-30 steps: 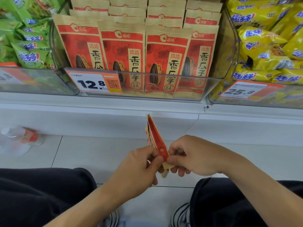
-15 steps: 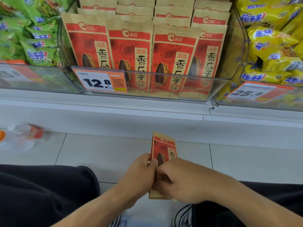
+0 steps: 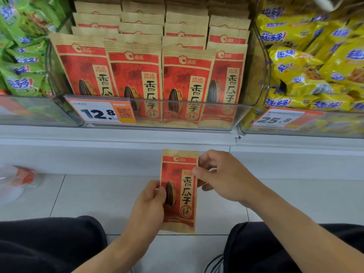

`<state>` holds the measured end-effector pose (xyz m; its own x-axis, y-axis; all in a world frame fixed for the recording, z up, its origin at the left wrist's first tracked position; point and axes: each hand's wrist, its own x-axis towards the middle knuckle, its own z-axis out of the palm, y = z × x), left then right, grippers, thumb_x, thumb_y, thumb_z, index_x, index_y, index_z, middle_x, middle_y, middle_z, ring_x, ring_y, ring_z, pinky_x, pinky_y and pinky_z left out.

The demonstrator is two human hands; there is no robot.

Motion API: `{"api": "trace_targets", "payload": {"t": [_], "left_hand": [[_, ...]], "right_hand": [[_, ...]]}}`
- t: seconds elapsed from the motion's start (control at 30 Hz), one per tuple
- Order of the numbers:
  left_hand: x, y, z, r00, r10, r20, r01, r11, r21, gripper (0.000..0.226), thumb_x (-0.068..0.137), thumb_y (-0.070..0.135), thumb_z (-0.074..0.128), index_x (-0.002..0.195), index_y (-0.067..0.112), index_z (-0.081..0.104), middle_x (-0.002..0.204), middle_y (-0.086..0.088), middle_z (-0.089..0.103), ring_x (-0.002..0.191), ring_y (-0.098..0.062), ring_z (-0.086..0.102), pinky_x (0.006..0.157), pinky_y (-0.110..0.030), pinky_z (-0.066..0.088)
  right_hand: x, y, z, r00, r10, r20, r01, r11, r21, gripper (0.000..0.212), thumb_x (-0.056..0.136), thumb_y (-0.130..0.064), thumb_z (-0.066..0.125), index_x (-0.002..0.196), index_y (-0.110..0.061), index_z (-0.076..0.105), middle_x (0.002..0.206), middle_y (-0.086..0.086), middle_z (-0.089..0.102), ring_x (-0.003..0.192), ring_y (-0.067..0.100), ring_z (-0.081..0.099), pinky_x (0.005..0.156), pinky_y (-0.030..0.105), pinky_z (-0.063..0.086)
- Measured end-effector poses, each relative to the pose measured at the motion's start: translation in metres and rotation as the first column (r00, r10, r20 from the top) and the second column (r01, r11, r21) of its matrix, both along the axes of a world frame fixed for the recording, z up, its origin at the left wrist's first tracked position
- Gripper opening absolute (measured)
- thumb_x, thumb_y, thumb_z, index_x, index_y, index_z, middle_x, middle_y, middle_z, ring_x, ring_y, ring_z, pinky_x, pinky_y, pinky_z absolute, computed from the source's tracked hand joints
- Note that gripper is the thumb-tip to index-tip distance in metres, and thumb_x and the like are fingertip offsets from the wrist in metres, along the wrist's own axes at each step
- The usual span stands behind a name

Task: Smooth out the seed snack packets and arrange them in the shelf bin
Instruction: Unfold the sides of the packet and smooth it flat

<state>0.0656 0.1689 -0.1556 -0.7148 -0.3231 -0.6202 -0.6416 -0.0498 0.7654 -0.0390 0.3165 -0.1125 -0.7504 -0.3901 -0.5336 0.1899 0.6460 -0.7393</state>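
Held packet (image 3: 180,191): kraft-brown with red panel, black seed, black characters. Left bags (image 3: 21,56) green; right bags (image 3: 315,62) yellow, blue lettering.

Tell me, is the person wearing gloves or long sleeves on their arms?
No. The left hand and the right hand are both bare, with no gloves, rings or watch showing. Both forearms are bare too, with no sleeve in view. Lower down you can see black trousers on the legs.

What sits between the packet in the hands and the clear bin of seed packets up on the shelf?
Head view: only the white shelf ledge lies between the held packet and the clear bin. Nothing else lies in the gap.
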Motion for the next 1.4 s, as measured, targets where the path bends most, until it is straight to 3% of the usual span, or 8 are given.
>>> {"api": "trace_targets", "payload": {"t": [0.17, 0.3, 0.5, 0.67, 0.77, 0.93, 1.1, 1.4], "left_hand": [[-0.002, -0.005, 0.007, 0.981, -0.030, -0.193, -0.011, 0.979, -0.204, 0.032, 0.102, 0.029, 0.045, 0.122, 0.052, 0.037, 0.102, 0.016, 0.059, 0.078, 0.008, 0.064, 0.054, -0.012, 0.046], [-0.001, -0.001, 0.015, 0.971, -0.071, -0.230, 0.056, 0.996, -0.069, 0.040, 0.083, 0.059, 0.043, 0.123, 0.057, 0.047, 0.106, 0.021, 0.063, 0.090, 0.007, 0.064, 0.064, -0.010, 0.048], [0.003, 0.002, 0.016, 0.948, -0.140, -0.287, 0.142, 0.990, -0.017, 0.040, 0.085, 0.062, 0.035, 0.119, 0.052, 0.054, 0.106, 0.038, 0.064, 0.100, 0.018, 0.058, 0.077, -0.005, 0.044], [0.003, 0.006, 0.020, 0.974, -0.070, -0.216, 0.103, 0.984, 0.148, 0.053, 0.081, 0.062, 0.029, 0.083, 0.024, 0.066, 0.080, -0.008, 0.074, 0.069, -0.020, 0.068, 0.056, -0.015, 0.052], [0.002, 0.006, 0.016, 0.982, -0.070, -0.177, 0.097, 0.984, 0.148, 0.064, 0.080, 0.062, 0.029, 0.090, 0.014, 0.070, 0.087, -0.013, 0.074, 0.084, -0.030, 0.071, 0.064, -0.020, 0.054], [0.002, 0.004, 0.015, 0.958, -0.165, -0.233, 0.154, 0.986, -0.066, 0.056, 0.088, 0.061, 0.028, 0.089, 0.022, 0.068, 0.081, -0.003, 0.071, 0.074, -0.020, 0.066, 0.059, -0.017, 0.050], [0.002, 0.000, 0.013, 0.933, -0.260, -0.249, 0.219, 0.959, -0.183, 0.024, 0.092, 0.051, 0.044, 0.101, 0.039, 0.063, 0.090, 0.032, 0.068, 0.088, 0.011, 0.064, 0.070, -0.002, 0.045], [0.010, 0.006, 0.006, 0.812, -0.577, -0.087, 0.521, 0.785, -0.336, 0.013, 0.097, 0.034, 0.054, 0.091, 0.026, 0.062, 0.076, 0.024, 0.069, 0.067, -0.005, 0.067, 0.067, -0.027, 0.057]], "right_hand": [[0.005, -0.004, 0.005, 0.987, -0.049, 0.156, 0.075, 0.983, -0.165, 0.017, 0.093, -0.020, 0.069, 0.101, -0.006, 0.064, 0.091, 0.008, 0.075, 0.075, 0.018, 0.075, 0.072, 0.031, 0.062], [0.005, -0.004, 0.006, 0.971, -0.109, 0.212, 0.172, 0.936, -0.306, 0.014, 0.089, -0.015, 0.072, 0.095, -0.004, 0.069, 0.086, 0.009, 0.075, 0.074, 0.020, 0.073, 0.072, 0.030, 0.061], [0.009, -0.005, 0.004, 0.969, -0.080, 0.233, 0.158, 0.926, -0.341, 0.011, 0.088, -0.011, 0.073, 0.094, -0.002, 0.071, 0.085, 0.012, 0.076, 0.076, 0.019, 0.074, 0.074, 0.028, 0.059], [0.011, -0.006, 0.003, 0.959, -0.100, 0.265, 0.189, 0.922, -0.337, 0.009, 0.084, -0.010, 0.075, 0.089, -0.003, 0.072, 0.081, 0.013, 0.075, 0.070, 0.017, 0.072, 0.070, 0.028, 0.058], [0.011, -0.007, 0.006, 0.951, -0.094, 0.295, 0.195, 0.922, -0.335, 0.005, 0.084, -0.010, 0.075, 0.086, -0.006, 0.072, 0.079, 0.010, 0.075, 0.071, 0.017, 0.072, 0.072, 0.029, 0.059], [0.009, -0.007, 0.009, 0.939, -0.139, 0.313, 0.236, 0.925, -0.298, 0.007, 0.086, -0.010, 0.074, 0.088, -0.004, 0.073, 0.078, 0.010, 0.075, 0.069, 0.017, 0.071, 0.071, 0.029, 0.059], [0.007, -0.008, 0.010, 0.929, -0.246, 0.277, 0.314, 0.921, -0.232, 0.008, 0.087, -0.009, 0.072, 0.085, -0.001, 0.074, 0.072, 0.011, 0.073, 0.064, 0.016, 0.070, 0.068, 0.029, 0.058], [-0.006, 0.000, 0.009, 0.936, -0.327, 0.133, 0.347, 0.921, -0.178, 0.007, 0.088, -0.008, 0.072, 0.087, -0.001, 0.073, 0.070, 0.008, 0.072, 0.060, 0.013, 0.068, 0.060, 0.024, 0.055]]}}
